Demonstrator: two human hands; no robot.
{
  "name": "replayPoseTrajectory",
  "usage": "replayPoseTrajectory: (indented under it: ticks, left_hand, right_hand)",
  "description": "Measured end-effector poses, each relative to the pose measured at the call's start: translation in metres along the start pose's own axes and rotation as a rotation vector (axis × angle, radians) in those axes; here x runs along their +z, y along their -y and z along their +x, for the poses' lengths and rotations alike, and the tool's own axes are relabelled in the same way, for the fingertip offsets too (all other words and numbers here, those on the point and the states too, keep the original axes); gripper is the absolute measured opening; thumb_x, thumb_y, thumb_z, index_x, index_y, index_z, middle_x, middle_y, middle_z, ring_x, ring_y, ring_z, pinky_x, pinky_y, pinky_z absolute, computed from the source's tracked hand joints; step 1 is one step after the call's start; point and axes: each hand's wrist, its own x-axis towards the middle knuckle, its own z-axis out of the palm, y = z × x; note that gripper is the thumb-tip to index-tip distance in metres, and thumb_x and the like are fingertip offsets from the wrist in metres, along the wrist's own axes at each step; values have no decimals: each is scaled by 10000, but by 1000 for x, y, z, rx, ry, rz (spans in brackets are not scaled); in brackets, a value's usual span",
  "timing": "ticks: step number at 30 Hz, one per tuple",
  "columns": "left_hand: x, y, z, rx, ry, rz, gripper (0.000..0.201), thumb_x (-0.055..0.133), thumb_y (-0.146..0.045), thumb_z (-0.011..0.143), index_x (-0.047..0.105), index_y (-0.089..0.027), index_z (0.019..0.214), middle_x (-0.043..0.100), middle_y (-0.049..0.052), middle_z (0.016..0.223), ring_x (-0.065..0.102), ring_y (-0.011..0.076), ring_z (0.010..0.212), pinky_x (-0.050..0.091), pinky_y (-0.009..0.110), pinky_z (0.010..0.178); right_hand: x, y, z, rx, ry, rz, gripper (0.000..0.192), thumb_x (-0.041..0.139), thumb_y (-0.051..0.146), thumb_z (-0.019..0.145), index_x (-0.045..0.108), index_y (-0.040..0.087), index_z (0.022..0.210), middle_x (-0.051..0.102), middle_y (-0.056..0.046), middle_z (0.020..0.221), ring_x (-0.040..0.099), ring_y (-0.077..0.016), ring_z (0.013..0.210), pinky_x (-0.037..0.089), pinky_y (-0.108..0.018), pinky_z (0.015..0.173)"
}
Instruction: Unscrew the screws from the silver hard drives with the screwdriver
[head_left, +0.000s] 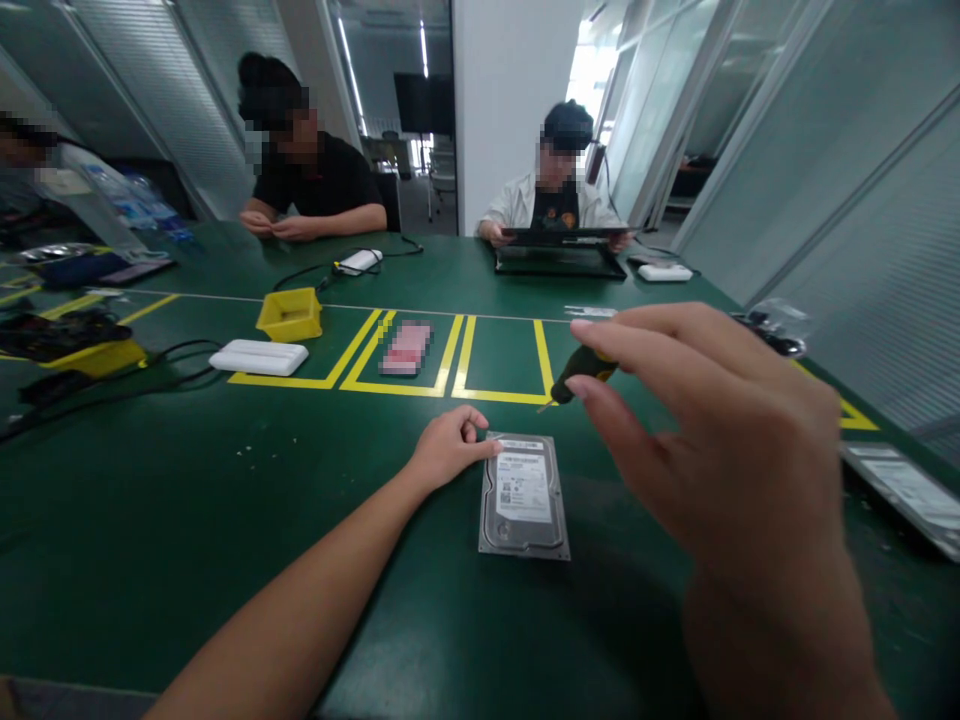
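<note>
A silver hard drive (525, 510) with a white label lies flat on the green table in front of me. My left hand (450, 447) is at its far left corner, the thumb pressed on the top edge and the fingers curled beside it. My right hand (712, 430) is raised to the right of the drive, gripping a small screwdriver (576, 375) between thumb and fingertips. The handle is dark green, and its thin tip points down and left, above the table and apart from the drive.
At the right edge lies a second hard drive (911, 490). Yellow tape outlines boxes around a pink rectangular object (406, 348). Further left are a yellow bin (291, 314) and a white block (259, 357) near black cables. Across the table, one person (559, 200) holds a dark panel.
</note>
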Motion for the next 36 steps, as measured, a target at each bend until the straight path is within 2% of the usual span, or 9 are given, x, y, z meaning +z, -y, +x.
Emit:
replayPoseTrajectory:
  ticks: [3, 7, 13, 20, 27, 33, 36]
  left_hand:
    - [-1, -2, -1, -4, 5, 4, 392, 767, -449, 691, 599, -183, 925, 544, -58, 651, 495, 118, 573, 331, 245, 548]
    - [-1, -4, -2, -13, 11, 23, 373, 755, -450, 702, 607, -179, 913, 541, -54, 648, 488, 118, 571, 321, 248, 543]
    - [0, -3, -3, -8, 11, 16, 361, 745, -452, 705, 618, -173, 896, 550, -42, 649, 470, 113, 559, 299, 240, 537]
    - [0, -2, -3, -2, 6, 28, 362, 742, -462, 704, 615, -180, 894, 543, -49, 640, 471, 114, 558, 303, 243, 536]
    - [-1, -2, -3, 5, 1, 36, 371, 739, -474, 712, 613, -180, 900, 539, -54, 640, 477, 114, 559, 311, 245, 538]
    - [1, -2, -3, 1, -2, 36, 376, 738, -475, 716, 607, -179, 907, 532, -57, 632, 478, 114, 558, 314, 243, 535]
    - [1, -2, -3, 0, -7, 42, 387, 739, -481, 716, 606, -175, 912, 529, -58, 630, 477, 113, 559, 312, 238, 536]
  right_hand:
    - [9, -12, -5, 54, 32, -65, 232, 581, 203, 883, 651, 144, 1096, 651, -105, 1056, 609, -252, 918, 488, -387, 761]
    - [23, -35, -22, 170, 123, -130, 178, 572, 220, 877, 625, 145, 1029, 607, -108, 996, 586, -238, 861, 476, -367, 732]
    - [40, -67, -72, 296, 175, -276, 119, 512, 285, 916, 537, 169, 919, 584, -102, 887, 566, -223, 801, 444, -325, 658]
    - [67, -79, -122, 375, 329, -356, 169, 470, 311, 948, 519, 159, 895, 613, -93, 838, 574, -197, 705, 376, -292, 579]
    - [83, -77, -131, 453, 553, -433, 155, 476, 293, 963, 486, 162, 881, 581, -66, 837, 549, -170, 616, 299, -274, 503]
    - [90, -78, -134, 526, 716, -407, 132, 478, 290, 964, 468, 158, 958, 592, -62, 836, 606, -196, 668, 295, -284, 509]
    - [95, -80, -135, 527, 749, -427, 140, 477, 301, 963, 474, 164, 995, 600, -70, 876, 632, -223, 739, 308, -279, 513]
